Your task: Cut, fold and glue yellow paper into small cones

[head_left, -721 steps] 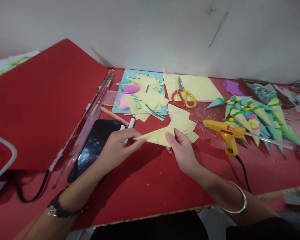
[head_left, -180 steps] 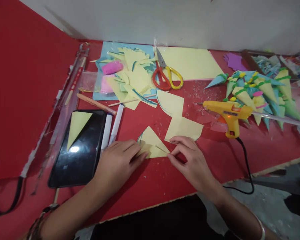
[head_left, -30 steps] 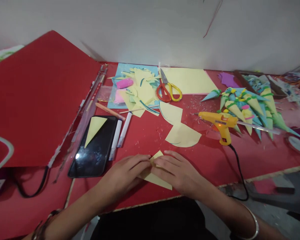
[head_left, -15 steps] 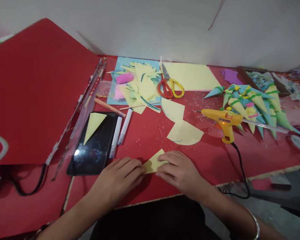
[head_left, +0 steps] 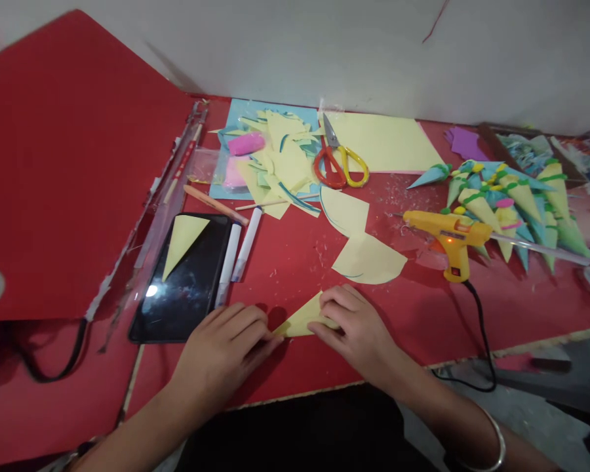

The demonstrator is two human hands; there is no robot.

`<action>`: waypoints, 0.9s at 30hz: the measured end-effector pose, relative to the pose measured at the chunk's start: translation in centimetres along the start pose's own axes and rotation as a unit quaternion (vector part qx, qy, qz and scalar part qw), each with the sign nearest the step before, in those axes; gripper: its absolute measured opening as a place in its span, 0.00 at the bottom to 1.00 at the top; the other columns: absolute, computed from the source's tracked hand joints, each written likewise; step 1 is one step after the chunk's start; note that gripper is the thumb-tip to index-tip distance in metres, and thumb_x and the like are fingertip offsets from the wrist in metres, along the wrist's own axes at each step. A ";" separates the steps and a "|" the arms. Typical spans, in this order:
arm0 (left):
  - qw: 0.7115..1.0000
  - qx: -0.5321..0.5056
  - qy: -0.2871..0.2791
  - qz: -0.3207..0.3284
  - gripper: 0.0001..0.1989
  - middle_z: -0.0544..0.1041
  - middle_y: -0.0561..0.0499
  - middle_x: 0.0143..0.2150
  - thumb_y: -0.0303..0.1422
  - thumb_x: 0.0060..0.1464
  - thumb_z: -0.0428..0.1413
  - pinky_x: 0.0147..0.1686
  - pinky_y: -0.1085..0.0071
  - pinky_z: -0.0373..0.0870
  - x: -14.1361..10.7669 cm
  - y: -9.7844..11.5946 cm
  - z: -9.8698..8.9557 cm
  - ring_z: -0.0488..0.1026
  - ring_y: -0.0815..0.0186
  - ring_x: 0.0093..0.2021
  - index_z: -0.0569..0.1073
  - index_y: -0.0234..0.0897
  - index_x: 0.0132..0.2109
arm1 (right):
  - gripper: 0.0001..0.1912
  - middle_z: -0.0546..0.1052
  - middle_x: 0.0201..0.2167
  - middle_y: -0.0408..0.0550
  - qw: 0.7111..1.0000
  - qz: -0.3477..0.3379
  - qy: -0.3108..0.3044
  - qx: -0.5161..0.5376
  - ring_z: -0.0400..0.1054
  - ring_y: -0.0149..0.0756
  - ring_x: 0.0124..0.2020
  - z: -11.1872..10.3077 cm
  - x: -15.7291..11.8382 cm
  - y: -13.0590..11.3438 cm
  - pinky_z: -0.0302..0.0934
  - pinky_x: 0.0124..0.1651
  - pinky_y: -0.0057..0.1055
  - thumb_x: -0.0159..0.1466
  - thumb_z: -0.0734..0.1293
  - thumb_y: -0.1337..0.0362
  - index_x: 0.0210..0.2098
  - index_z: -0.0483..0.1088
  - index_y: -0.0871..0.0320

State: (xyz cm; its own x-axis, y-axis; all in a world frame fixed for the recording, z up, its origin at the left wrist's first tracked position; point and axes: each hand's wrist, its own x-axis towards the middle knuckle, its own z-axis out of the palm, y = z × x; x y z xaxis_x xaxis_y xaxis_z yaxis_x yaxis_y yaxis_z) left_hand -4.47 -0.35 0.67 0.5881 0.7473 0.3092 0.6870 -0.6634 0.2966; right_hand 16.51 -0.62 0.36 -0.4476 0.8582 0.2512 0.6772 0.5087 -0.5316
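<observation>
Between my hands is a piece of yellow paper [head_left: 299,317], folded or rolled to a point at its left end. My left hand [head_left: 231,344] pinches that pointed tip between thumb and fingers. The wider right end is gripped by my right hand [head_left: 356,331], its fingers curled over the paper and hiding part of it. Just beyond lie two yellow fan-shaped paper pieces [head_left: 371,259], edged with blue marker lines. A yellow paper cone [head_left: 184,242] rests on a black phone [head_left: 177,305] left of my hands, with two white markers [head_left: 246,246] beside it.
A yellow hot glue gun [head_left: 447,236], its light lit, lies at right, its black cord over the front edge. Behind it are several finished paper cones [head_left: 516,196]. Scissors [head_left: 341,164] and yellow paper scraps [head_left: 285,147] lie at the back. A large red board [head_left: 73,170] stands left.
My left fingers have slid slightly left to the paper's tip, and more of the paper shows, now narrowing to a point. My right hand has shifted slightly and stays on the wide end.
</observation>
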 end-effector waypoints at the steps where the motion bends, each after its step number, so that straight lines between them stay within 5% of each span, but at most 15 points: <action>1: 1.000 0.002 0.000 -0.005 0.18 0.73 0.53 0.24 0.33 0.60 0.45 0.28 0.70 0.61 0.0 0.0 0.0 0.68 0.68 0.26 0.69 0.37 0.23 | 0.13 0.69 0.27 0.45 1.000 -0.003 0.003 -0.006 0.60 0.31 0.30 0.1 0.0 0.0 0.55 0.34 0.29 0.63 0.60 0.64 0.22 0.62 0.59; 18: 0.997 0.039 -0.033 -0.066 0.08 0.74 0.53 0.32 0.29 0.55 0.46 0.33 0.66 0.59 -0.2 0.0 -0.4 0.71 0.65 0.32 0.67 0.39 0.30 | 0.12 0.68 0.28 0.46 0.998 0.003 -0.004 -0.062 0.59 0.33 0.29 0.4 0.1 0.0 0.55 0.34 0.31 0.64 0.58 0.65 0.24 0.64 0.59; 24: 0.999 0.017 -0.028 -0.039 0.07 0.75 0.53 0.35 0.26 0.54 0.47 0.34 0.67 0.62 -0.6 -0.5 -0.8 0.72 0.66 0.34 0.68 0.39 0.37 | 0.12 0.69 0.27 0.47 0.998 -0.003 0.003 -0.063 0.59 0.34 0.30 0.4 0.1 -0.2 0.55 0.35 0.32 0.64 0.58 0.65 0.24 0.64 0.60; 27: 0.999 0.023 0.002 0.039 0.10 0.76 0.55 0.31 0.23 0.55 0.46 0.36 0.69 0.63 -1.0 -0.4 -1.2 0.72 0.68 0.32 0.68 0.39 0.40 | 0.12 0.69 0.27 0.47 0.998 -0.004 -0.002 -0.068 0.60 0.34 0.30 0.4 0.2 -0.2 0.55 0.36 0.32 0.64 0.58 0.66 0.25 0.65 0.60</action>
State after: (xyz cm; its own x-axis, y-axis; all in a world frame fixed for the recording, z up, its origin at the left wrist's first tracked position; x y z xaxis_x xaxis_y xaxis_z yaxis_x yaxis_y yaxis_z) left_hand -5.86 -0.82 1.34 0.6391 0.6926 0.3345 0.6575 -0.7176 0.2297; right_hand 16.08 -0.59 0.13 -0.4561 0.8535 0.2520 0.7459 0.5211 -0.4149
